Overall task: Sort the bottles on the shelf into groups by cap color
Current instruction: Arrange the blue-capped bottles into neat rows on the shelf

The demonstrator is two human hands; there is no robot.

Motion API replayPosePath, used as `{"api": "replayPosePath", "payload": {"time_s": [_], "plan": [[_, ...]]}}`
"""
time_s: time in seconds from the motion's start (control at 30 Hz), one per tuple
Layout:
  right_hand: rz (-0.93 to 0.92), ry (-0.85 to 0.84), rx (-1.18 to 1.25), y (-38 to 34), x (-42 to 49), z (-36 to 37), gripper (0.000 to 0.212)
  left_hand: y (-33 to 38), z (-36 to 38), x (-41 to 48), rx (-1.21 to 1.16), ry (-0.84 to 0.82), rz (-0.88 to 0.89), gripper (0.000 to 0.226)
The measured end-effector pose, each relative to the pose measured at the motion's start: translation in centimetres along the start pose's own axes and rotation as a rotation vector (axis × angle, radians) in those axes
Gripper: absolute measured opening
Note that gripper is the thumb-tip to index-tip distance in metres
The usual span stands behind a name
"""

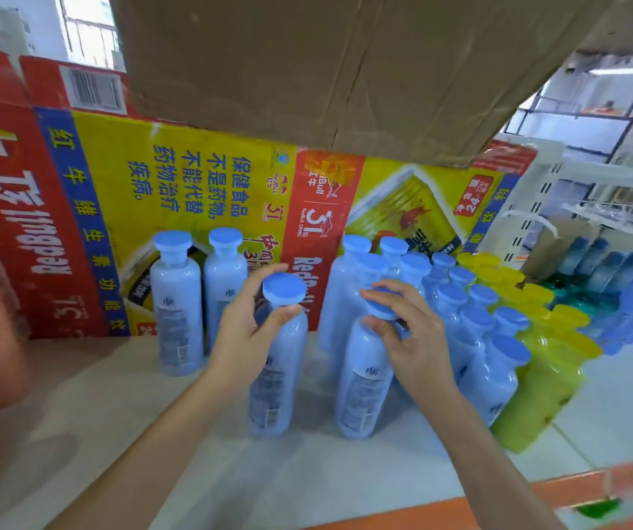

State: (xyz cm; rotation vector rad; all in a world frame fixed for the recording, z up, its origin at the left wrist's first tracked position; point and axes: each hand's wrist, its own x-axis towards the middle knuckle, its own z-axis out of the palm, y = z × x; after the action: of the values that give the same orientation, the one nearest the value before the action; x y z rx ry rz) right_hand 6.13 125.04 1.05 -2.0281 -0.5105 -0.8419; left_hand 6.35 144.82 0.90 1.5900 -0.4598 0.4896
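Blue bottles (pixel 175 279): smooth translucent plastic, mild sheen. Labels (pixel 361 399): grey print, matt. Caps (pixel 283 287): opaque blue plastic, satin finish. Yellow bottles (pixel 544 376): glossy tinted plastic. Overhead sheet (pixel 307 70): brown cardboard, creased, rough, matt. Back carton (pixel 154 177): printed cardboard, slightly glossy. Shelf (pixel 307 483): pale, smooth, matt.

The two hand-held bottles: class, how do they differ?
The left hand grips the left bottle at the neck, cap exposed; the right hand pinches the right bottle by the cap, partly hiding it. The left bottle stands apart; the right bottle stands beside the blue-capped group. Both are pale blue, blue-capped.
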Motion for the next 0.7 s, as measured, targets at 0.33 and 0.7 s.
{"api": "replayPosePath", "payload": {"time_s": [0.33, 0.7], "plan": [[0.078, -0.023, 0.036, 2.3, 0.1, -4.0, 0.032, -1.1, 6.4, 1.2, -0.044, -0.067, -0.028, 0.040], [0.080, -0.078, 0.195, 3.9, -0.3, -4.5, 0.033, -1.3, 8.7, 0.2, -0.029, 0.003, -0.024, 0.041]]}}
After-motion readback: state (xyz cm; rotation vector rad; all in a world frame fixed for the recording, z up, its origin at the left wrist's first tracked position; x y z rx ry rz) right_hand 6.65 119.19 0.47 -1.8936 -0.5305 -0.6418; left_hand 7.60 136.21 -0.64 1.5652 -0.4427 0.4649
